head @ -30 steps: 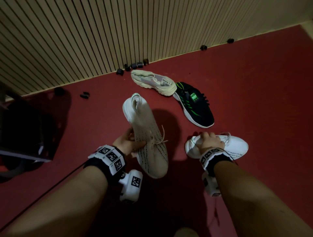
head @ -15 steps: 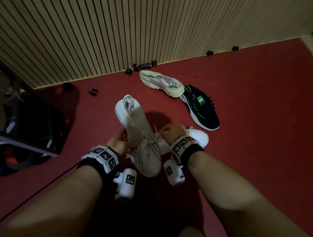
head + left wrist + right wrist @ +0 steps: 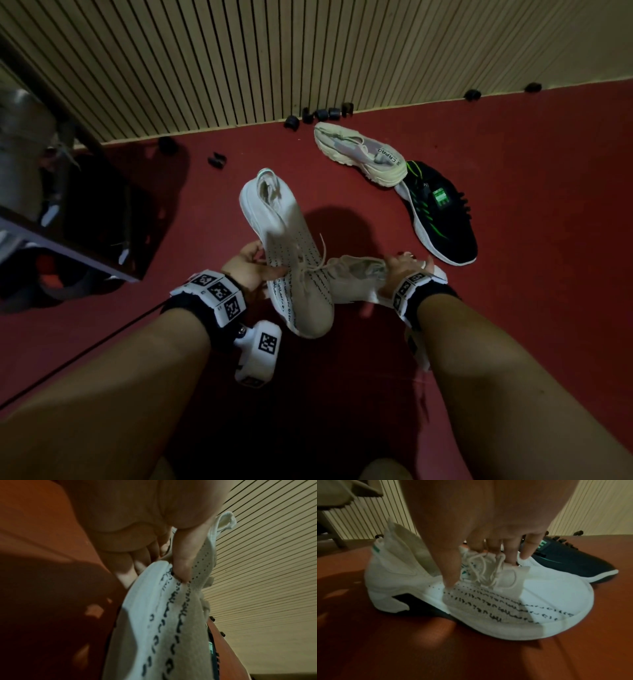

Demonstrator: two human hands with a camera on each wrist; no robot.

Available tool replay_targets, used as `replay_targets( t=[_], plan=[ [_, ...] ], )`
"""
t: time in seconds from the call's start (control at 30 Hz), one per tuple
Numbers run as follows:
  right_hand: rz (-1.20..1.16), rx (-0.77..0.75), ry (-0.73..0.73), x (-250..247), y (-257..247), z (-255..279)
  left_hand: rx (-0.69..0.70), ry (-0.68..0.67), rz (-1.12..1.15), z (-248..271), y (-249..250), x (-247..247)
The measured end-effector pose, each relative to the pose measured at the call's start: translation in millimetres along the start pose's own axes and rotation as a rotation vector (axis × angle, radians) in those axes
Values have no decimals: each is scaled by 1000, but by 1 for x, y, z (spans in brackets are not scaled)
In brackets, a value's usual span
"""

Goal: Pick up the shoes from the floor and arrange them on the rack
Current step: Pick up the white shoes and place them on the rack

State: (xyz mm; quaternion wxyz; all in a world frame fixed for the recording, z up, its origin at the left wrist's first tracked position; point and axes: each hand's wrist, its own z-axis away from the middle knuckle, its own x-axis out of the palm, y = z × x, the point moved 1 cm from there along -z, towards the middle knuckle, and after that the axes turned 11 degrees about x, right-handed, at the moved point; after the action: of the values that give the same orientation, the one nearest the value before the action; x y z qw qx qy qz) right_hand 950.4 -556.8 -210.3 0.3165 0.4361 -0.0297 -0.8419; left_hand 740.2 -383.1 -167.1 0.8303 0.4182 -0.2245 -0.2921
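Note:
My left hand (image 3: pixel 255 265) holds a white knit sneaker (image 3: pixel 294 260) with black dashed lines off the floor, heel pointing away from me. In the left wrist view the left hand (image 3: pixel 154 573) pinches that sneaker (image 3: pixel 163 615), thumb (image 3: pixel 185 561) pressed into its upper. My right hand (image 3: pixel 399 270) grips the matching second sneaker (image 3: pixel 356 277), which touches the first one's side. In the right wrist view the right hand (image 3: pixel 479 572) curls round the laces of the second sneaker (image 3: pixel 488 595). I cannot tell whether its sole rests on the red floor. The dark rack (image 3: pixel 68 222) stands at the left.
A cream sneaker (image 3: pixel 359 154) and a black sneaker with green stripes (image 3: pixel 438 212) lie on the red floor (image 3: pixel 531 274) to the right, near the slatted wall (image 3: pixel 308 51). Several small black pieces (image 3: pixel 325 114) lie along the wall's foot. The black sneaker (image 3: pixel 573 561) lies just behind my right hand.
My right hand took hold of the second white sneaker on the floor at the right and drew it left, against the one in my left hand. The left hand kept its hold.

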Motion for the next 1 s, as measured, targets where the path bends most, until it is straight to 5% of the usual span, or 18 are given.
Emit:
replay_targets(
  t=[0.2,0.43,0.5,0.67,0.77,0.9,1.0],
  plan=[
    [-150,-9,-83,9,3,16,-14,-16,-18,-9,-4,10],
    [-584,-39,-461,51,3,35,-4,-79,82,-4,-1,28],
    [-610,-56,-465,56,-2,42,2,-98,94,0,-1,33],
    [-1176,10,-396,24,7,40,3,-144,37,5,-5,44],
    [-1469,-72,-456,10,18,57,7,-193,-59,6,-7,53],
    [-1327,-275,-418,8,29,78,15,-345,-206,7,-14,72],
    [-1305,-251,-402,19,42,75,70,-434,-272,9,-20,88]
  ],
)
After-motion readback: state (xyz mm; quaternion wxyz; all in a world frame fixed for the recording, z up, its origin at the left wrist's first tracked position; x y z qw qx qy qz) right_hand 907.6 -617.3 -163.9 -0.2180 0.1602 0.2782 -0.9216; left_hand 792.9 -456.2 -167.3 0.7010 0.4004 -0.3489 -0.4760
